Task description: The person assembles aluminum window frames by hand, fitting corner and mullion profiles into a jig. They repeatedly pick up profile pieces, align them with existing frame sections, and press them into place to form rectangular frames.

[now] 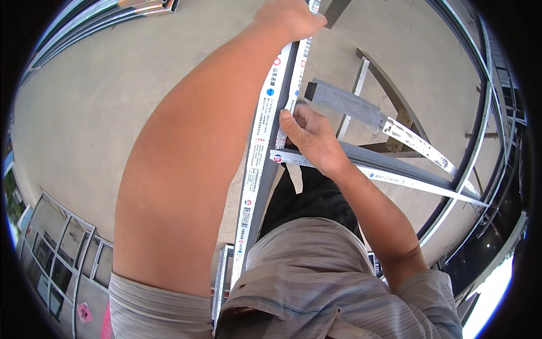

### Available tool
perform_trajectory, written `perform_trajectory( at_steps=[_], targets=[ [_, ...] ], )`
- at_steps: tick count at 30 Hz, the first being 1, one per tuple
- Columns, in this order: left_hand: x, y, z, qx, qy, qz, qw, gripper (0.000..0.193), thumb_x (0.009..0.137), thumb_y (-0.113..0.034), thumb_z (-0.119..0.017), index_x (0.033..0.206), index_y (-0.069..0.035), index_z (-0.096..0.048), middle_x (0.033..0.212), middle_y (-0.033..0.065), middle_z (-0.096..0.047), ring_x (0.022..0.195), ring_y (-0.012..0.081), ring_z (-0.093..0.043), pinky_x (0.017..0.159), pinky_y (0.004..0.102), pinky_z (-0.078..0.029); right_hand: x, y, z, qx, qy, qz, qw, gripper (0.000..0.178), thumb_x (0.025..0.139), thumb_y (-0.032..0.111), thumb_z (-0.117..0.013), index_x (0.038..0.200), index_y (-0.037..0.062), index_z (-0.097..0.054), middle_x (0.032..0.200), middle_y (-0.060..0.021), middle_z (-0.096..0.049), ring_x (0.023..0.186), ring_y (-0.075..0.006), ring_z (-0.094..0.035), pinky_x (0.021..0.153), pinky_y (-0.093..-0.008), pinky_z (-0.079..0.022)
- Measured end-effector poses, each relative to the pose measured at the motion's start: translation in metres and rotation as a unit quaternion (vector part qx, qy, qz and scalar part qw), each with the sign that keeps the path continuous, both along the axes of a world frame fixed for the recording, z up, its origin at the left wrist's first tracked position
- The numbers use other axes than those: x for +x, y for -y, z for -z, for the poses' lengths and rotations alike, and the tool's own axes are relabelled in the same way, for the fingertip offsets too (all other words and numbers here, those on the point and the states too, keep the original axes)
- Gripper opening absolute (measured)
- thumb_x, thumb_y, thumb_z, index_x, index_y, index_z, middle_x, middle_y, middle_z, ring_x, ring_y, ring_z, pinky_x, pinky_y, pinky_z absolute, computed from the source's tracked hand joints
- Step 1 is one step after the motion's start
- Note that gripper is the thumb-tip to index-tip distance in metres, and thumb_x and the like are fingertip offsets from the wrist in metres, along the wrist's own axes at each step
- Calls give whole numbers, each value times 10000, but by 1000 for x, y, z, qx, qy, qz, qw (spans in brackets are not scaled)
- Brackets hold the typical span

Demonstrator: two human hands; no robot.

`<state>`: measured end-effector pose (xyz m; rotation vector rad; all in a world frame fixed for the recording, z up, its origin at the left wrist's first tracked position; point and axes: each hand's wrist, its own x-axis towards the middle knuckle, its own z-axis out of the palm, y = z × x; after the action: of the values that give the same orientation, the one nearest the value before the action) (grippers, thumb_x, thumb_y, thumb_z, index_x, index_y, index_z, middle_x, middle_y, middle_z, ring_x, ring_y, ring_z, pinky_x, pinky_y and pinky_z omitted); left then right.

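A long window-frame profile (257, 169), dark grey with white printed protective film, runs from the top of the view down along my body. Near its far end, my left hand (288, 18) is closed round it, with the thumb on the right side. My right hand (311, 135) grips the same profile lower down, its thumb on the edge and its other fingers partly hidden. Just below that hand, a second filmed profile (384, 175) meets the first and stretches off to the right. A loose strip of film (294, 178) hangs by this joint.
A grey metal piece (347, 101) and a worn white bar (420, 144) lie right of my hands, over a brown metal stand (389, 85). Long frame bars (480, 113) curve along the right. Stacked profiles (107, 20) lie far left, and window frames (62, 248) stand near left.
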<state>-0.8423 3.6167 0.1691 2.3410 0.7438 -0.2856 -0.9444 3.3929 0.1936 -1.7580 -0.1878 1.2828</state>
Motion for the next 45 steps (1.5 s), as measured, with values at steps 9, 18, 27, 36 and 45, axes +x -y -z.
perform_trajectory(
  at_steps=[9, 18, 27, 36, 45],
  targets=[
    [6, -2, -3, -7, 13, 14, 1000, 770, 917, -501, -713, 1376, 114, -653, 1464, 349, -611, 1380, 452, -606, 1167, 461, -500, -9, -17, -26, -114, 126, -74, 983, 474, 983, 355, -773, 1065, -101, -672, 886, -230, -759, 809, -294, -773, 780, -407, -606],
    [-23, 12, -20, -93, -35, -2, 995, 791, 881, -537, -758, 1326, 110, -663, 1429, 329, -613, 1288, 381, -670, 1078, 447, -545, -44, 76, -31, 35, 308, -36, 950, 411, 978, 188, -737, 1311, -42, -665, 1250, -266, -732, 1125, -446, -719, 1021, -479, -571],
    [-163, 70, -11, -2, -58, -62, 996, 909, 851, -421, -834, 1380, 210, -450, 1308, 361, -677, 1206, 428, -712, 1029, 464, -562, -67, 298, -26, -10, 402, 20, 915, 281, 956, 71, -728, 1234, 31, -710, 1177, -210, -737, 1090, -402, -721, 923, -483, -586],
    [-223, 108, -36, 73, -79, -117, 987, 690, 968, -471, -784, 1186, 177, -687, 1064, 274, -767, 950, 307, -756, 843, 434, -587, -134, 479, 26, -139, 275, 46, 950, 177, 979, 143, -700, 1107, 24, -728, 1011, -217, -760, 940, -449, -737, 840, -485, -592],
    [-227, 95, -39, 66, -86, -24, 994, 859, 949, -558, -779, 1298, 213, -636, 1218, 346, -734, 1167, 415, -733, 998, 476, -571, -254, 580, 66, -320, 163, 214, 909, 248, 967, 271, -671, 1065, 67, -774, 969, -245, -777, 954, -462, -751, 849, -532, -598]
  ],
)
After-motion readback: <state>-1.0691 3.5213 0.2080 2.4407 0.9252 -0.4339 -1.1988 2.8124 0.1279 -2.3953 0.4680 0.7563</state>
